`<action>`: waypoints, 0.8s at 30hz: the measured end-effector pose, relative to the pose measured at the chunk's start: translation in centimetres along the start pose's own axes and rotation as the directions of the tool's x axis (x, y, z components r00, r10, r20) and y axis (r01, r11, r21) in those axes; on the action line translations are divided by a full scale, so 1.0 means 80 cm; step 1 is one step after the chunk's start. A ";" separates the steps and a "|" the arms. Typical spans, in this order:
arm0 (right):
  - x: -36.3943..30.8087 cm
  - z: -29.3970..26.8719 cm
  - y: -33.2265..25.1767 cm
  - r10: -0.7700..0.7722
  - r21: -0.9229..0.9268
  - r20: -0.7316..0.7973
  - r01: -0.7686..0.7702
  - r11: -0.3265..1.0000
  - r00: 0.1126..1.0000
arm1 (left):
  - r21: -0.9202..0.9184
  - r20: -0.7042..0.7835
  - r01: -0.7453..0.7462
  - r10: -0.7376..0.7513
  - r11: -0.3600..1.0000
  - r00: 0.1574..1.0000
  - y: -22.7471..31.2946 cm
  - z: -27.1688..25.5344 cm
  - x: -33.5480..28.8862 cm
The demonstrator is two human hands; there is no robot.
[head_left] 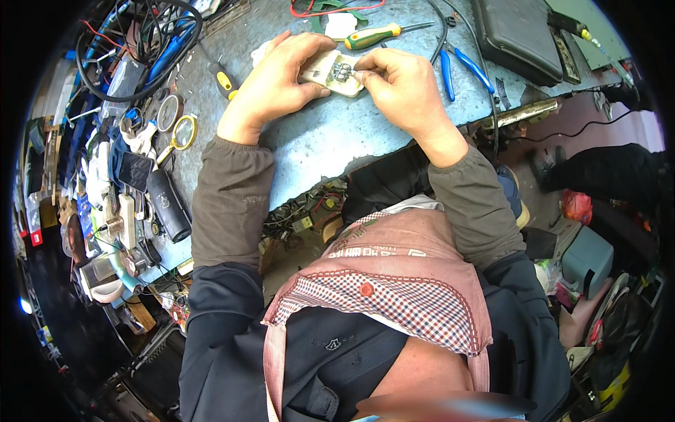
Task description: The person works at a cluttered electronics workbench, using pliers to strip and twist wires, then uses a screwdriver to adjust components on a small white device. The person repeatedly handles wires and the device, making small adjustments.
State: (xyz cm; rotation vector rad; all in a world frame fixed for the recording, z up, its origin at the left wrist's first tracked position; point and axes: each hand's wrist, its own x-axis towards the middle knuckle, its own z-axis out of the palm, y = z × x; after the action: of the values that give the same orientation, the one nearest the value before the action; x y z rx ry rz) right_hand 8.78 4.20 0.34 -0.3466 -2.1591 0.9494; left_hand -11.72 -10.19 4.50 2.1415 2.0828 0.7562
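Note:
My left hand is closed round a small off-white plastic casing, thumb along its near edge. A little green circuit board with dark parts lies in the casing's right half. At the board's right side, my right hand has thumb and forefinger pinched together; whatever sits between the tips is too small to make out. Just beyond the casing rests a green-and-yellow screwdriver, its shaft pointing right. A second screwdriver, yellow and black, lies left of my left wrist.
The worn blue bench holds blue-handled pliers and a black case at right. On the left are a magnifying glass, a black cylindrical bottle, a thick black cable loop and heaped parts. A red wire runs along the back.

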 end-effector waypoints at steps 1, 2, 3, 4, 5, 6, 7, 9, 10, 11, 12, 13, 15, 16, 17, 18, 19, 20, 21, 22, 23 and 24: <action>0.001 0.000 0.001 0.001 0.003 0.003 -0.001 1.000 1.000 | -0.001 -0.001 -0.003 0.003 1.000 1.000 0.000 0.000 0.001; 0.001 0.000 0.001 0.003 0.007 0.006 -0.003 1.000 1.000 | -0.003 -0.002 -0.006 0.006 1.000 1.000 0.000 0.000 0.001; 0.002 0.000 0.001 0.010 0.011 0.014 -0.010 1.000 1.000 | -0.004 -0.001 -0.008 0.008 1.000 1.000 -0.001 0.001 0.001; 0.003 0.000 0.000 0.017 0.015 0.023 -0.017 1.000 1.000 | -0.004 -0.001 -0.009 0.009 1.000 1.000 -0.003 0.002 0.002; 0.004 0.000 -0.001 0.024 0.019 0.031 -0.024 1.000 0.999 | -0.005 -0.001 -0.011 0.011 1.000 1.000 -0.005 0.003 0.001; 0.004 0.000 -0.001 0.017 0.009 0.031 -0.017 1.000 0.999 | 0.000 -0.010 -0.018 0.018 1.000 1.000 -0.006 0.003 0.001; 0.005 0.000 0.000 0.009 -0.001 0.031 -0.009 1.000 0.999 | 0.006 -0.020 -0.026 0.026 1.000 0.999 -0.006 0.004 0.001; 0.005 0.001 -0.001 0.009 0.004 0.020 -0.009 1.000 1.000 | 0.004 -0.030 -0.028 0.028 1.000 0.999 -0.006 0.005 0.001; 0.004 0.002 -0.003 0.017 0.018 0.008 -0.017 1.000 1.000 | -0.004 -0.031 -0.024 0.024 1.000 0.999 -0.005 0.006 0.001; 0.003 0.002 -0.004 0.025 0.033 -0.004 -0.024 0.999 1.000 | -0.012 -0.032 -0.021 0.020 1.000 0.999 -0.005 0.006 0.001; 0.003 0.001 -0.006 0.007 0.022 -0.008 -0.007 1.000 1.000 | -0.012 -0.030 -0.015 0.015 1.000 0.999 -0.004 0.005 0.001; 0.003 -0.001 -0.008 -0.010 0.011 -0.012 0.010 1.000 1.000 | -0.011 -0.028 -0.011 0.010 1.000 1.000 -0.003 0.004 0.000; 0.000 -0.006 -0.006 -0.048 -0.016 0.007 0.048 0.999 0.999 | -0.009 -0.039 -0.012 0.011 1.000 0.999 -0.003 0.004 -0.001; -0.002 -0.005 -0.005 -0.046 -0.006 -0.009 0.046 0.999 0.999 | -0.011 -0.043 -0.010 0.010 1.000 0.999 -0.004 0.005 -0.001; -0.002 -0.005 -0.007 -0.044 0.005 -0.026 0.044 0.999 0.999 | -0.012 -0.046 -0.009 0.008 1.000 0.999 -0.004 0.004 -0.001; -0.003 -0.006 -0.009 -0.043 0.013 -0.044 0.043 0.999 0.998 | -0.015 -0.051 -0.009 0.008 1.000 0.999 -0.005 0.004 -0.001; -0.004 -0.006 -0.012 -0.083 -0.023 -0.075 0.082 0.996 0.994 | -0.024 -0.027 0.008 -0.009 1.000 1.000 -0.004 0.002 0.000; -0.006 -0.009 -0.015 -0.123 -0.119 -0.064 0.114 0.986 0.990 | -0.022 -0.029 0.009 -0.010 1.000 1.000 -0.003 0.001 0.000; -0.009 -0.011 -0.017 -0.161 -0.213 -0.048 0.147 0.966 0.986 | -0.020 -0.031 0.012 -0.012 1.000 0.999 -0.002 0.001 -0.001; -0.010 -0.014 -0.020 -0.198 -0.304 -0.030 0.180 0.935 0.980 | -0.019 -0.033 0.015 -0.015 1.000 0.999 -0.002 0.002 -0.001; -0.010 -0.016 -0.023 -0.177 -0.311 -0.029 0.160 0.937 0.984 | -0.024 -0.037 0.007 -0.008 1.000 0.999 -0.005 0.003 -0.001; -0.011 -0.016 -0.019 -0.110 -0.234 -0.024 0.101 0.967 0.994 | -0.024 -0.037 0.003 -0.004 1.000 0.999 -0.005 0.002 -0.001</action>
State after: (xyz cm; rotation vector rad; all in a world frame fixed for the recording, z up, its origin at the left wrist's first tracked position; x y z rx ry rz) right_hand 10.36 3.36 1.56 -0.3545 -2.2362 0.6269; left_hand -12.01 -10.14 4.17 2.1276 2.0835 0.8229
